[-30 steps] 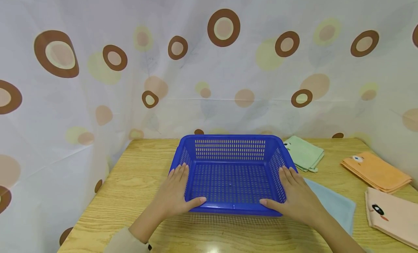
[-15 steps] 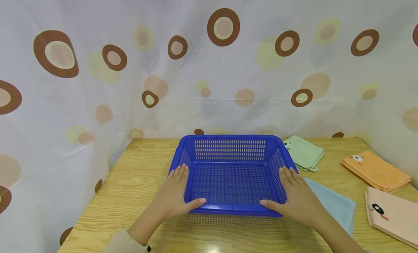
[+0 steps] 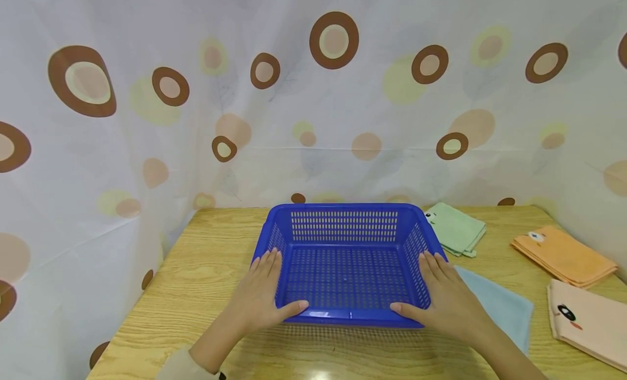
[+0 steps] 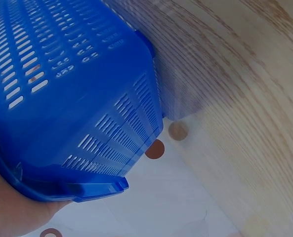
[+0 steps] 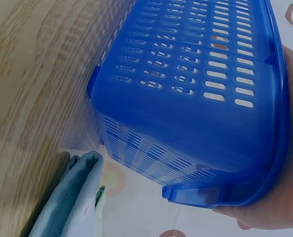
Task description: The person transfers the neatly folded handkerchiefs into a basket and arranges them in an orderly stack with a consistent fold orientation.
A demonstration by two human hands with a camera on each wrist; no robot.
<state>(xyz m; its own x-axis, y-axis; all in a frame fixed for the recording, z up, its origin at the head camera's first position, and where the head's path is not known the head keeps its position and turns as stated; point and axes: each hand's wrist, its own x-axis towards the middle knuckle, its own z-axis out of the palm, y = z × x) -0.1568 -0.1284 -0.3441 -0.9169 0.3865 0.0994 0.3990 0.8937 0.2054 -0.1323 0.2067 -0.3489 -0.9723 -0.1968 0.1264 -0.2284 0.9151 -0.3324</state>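
Observation:
An empty blue plastic basket [image 3: 350,314] with slotted walls sits upright on the wooden table. My left hand [image 3: 259,300] rests over its near left corner, fingers straight along the side rim and thumb on the front rim. Over the near right corner, my right hand [image 3: 449,301] lies the same way. In the left wrist view, the left hand [image 4: 15,210] is against the rim outside the slotted wall of the basket [image 4: 77,123]. The right wrist view shows the right hand [image 5: 279,195] at the rim of the basket [image 5: 176,133]; its fingertips are hidden there.
To the right lie a folded green cloth [image 3: 455,228], a light blue cloth [image 3: 502,306] partly behind my right hand, an orange cloth [image 3: 565,257] and a pale pink cloth [image 3: 590,323]. A patterned white curtain [image 3: 294,97] hangs behind the table [image 3: 196,276].
The basket and both hands have shifted very slightly toward the near side of the table. Both hands keep the same placement on the rim.

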